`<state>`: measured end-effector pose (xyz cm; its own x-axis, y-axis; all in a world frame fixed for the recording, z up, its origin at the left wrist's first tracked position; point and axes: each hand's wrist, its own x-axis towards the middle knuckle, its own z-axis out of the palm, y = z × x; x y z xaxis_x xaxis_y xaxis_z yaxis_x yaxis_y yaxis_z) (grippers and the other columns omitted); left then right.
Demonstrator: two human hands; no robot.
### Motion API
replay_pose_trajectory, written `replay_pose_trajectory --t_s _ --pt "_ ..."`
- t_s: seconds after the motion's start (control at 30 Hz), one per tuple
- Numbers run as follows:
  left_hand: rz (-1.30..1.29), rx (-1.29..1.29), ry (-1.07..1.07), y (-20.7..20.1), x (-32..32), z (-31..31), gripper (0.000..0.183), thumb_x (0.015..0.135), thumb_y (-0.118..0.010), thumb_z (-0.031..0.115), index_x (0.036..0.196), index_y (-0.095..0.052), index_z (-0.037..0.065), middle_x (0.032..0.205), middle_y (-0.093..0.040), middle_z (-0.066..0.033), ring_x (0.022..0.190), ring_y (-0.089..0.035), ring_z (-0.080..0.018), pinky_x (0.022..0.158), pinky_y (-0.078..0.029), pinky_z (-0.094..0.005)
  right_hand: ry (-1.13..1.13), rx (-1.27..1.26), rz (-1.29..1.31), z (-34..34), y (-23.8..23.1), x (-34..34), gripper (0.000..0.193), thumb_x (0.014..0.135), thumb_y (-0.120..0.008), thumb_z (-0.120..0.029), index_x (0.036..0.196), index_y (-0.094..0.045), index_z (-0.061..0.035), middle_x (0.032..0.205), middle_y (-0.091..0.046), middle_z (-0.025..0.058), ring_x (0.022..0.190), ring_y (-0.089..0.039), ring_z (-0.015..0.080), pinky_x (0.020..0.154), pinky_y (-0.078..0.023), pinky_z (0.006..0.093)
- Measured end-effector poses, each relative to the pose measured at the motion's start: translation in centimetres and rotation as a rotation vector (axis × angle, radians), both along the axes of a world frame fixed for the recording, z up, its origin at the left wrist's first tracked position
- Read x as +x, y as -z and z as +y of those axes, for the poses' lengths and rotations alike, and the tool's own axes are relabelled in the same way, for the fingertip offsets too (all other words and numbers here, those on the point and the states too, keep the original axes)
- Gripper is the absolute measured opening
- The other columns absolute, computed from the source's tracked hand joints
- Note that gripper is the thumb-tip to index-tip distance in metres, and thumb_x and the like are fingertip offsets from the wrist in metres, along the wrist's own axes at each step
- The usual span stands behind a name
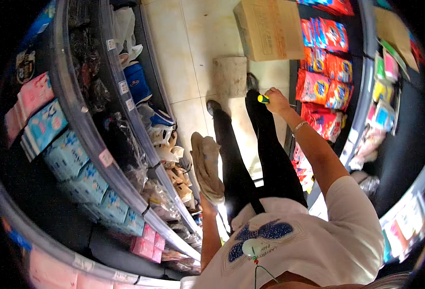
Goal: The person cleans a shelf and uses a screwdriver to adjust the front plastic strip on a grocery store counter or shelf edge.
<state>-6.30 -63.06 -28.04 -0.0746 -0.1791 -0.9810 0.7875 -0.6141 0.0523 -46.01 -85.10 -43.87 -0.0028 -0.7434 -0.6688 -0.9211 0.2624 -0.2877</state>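
Note:
My left hand (pixel 209 206) hangs beside my left leg and holds a crumpled grey-brown cloth (pixel 207 166). The cloth covers most of its fingers. In front of my right thigh, my right hand (pixel 276 102) is closed around a small thing with a yellow-and-green end (pixel 263 99). The rest of that thing is hidden in the fist, so its kind cannot be made out. Near the right hand are red and pink bags of washing powder (pixel 318 86) on the right shelf.
A cardboard box (pixel 265 31) stands ahead on the tiled floor (pixel 188 62), with a flat brown piece (pixel 230 77) before it. The left shelves (pixel 89 127) hold light blue packs (pixel 68 154), pink packs and bagged goods. Shelving lines the right side too.

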Motion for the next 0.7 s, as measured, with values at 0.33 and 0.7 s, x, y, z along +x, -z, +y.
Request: replay_pose_trajectory --t_s 0.33,0.7 --pt "-0.043 0.178 -0.193 6.3 -13.7 -3.6 0.048 0.099 -0.037 0.031 0.137 -0.041 0.003 0.136 -0.050 -0.0147 0.124 -0.049 -0.0293 0.106 -0.038 -0.0440 -0.446 0.295 0.180 -18.0 23.5 1.5 0.050 0.075 -0.066 -0.008 0.123 -0.052 -0.0002 0.127 -0.052 0.0173 0.121 -0.048 0.0341 0.093 -0.050 0.0432" --pt "-0.149 0.350 -0.368 9.2 -15.1 -5.8 0.053 0.098 -0.041 0.041 0.140 -0.041 0.010 0.134 -0.052 -0.0120 0.123 -0.050 -0.0283 0.104 -0.043 -0.0431 -0.567 0.398 0.177 -17.3 29.1 5.8 0.053 0.078 -0.069 -0.010 0.126 -0.048 -0.0009 0.110 -0.062 0.0177 0.104 -0.060 0.0356 0.084 -0.053 0.0464"
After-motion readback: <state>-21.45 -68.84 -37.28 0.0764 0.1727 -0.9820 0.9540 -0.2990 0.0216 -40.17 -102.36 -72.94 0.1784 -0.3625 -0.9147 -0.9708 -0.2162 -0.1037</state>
